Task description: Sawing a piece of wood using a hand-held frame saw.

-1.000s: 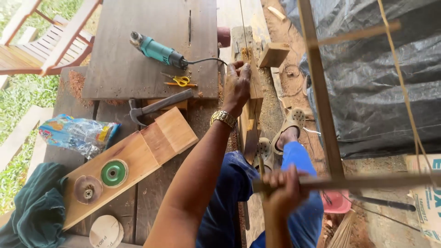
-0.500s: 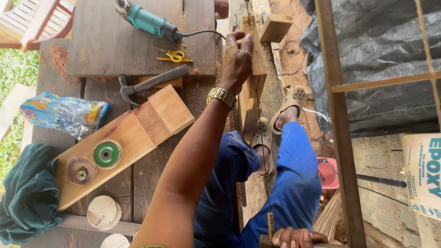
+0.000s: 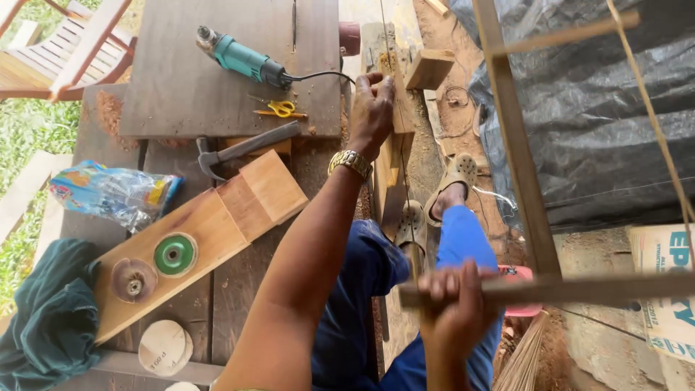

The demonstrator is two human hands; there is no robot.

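A dark wooden workbench (image 3: 217, 72) is spread to the left of the left hand (image 3: 371, 112), w/ a grey board laid on its far part. To the right of both hands a black plastic sheet (image 3: 594, 123) is hung behind a slim wooden frame post (image 3: 514, 145); a strip of bare dirt floor is left between bench edge and post, and the person's legs and sandalled feet are set in it (not much open room there).

A long pale plank (image 3: 210, 232) is laid diagonally on the bench, left of the left forearm, w/ a green disc (image 3: 174, 254) and a brown disc (image 3: 133, 279) on it. A dark green cloth (image 3: 51, 318) is bunched at the near left corner. A plastic bag (image 3: 116, 192) is seen farther left, near the bench edge.

A narrow upright board (image 3: 394, 145) is fixed at the bench's right edge; the left hand is laid on its top end, fingers curled over it, a gold watch on the wrist. A long wooden stick (image 3: 579, 288) is grasped in the clenched right hand (image 3: 455, 308), near the body, and is run out to the right across the post.

Beyond the left hand, a teal power tool (image 3: 242, 59) is laid, cord trailing toward the hand. A hammer (image 3: 246, 148) is laid just left of the wrist; yellow scissors (image 3: 279, 110) are above it. A small wood block (image 3: 428, 69) is set just right of the fingertips.
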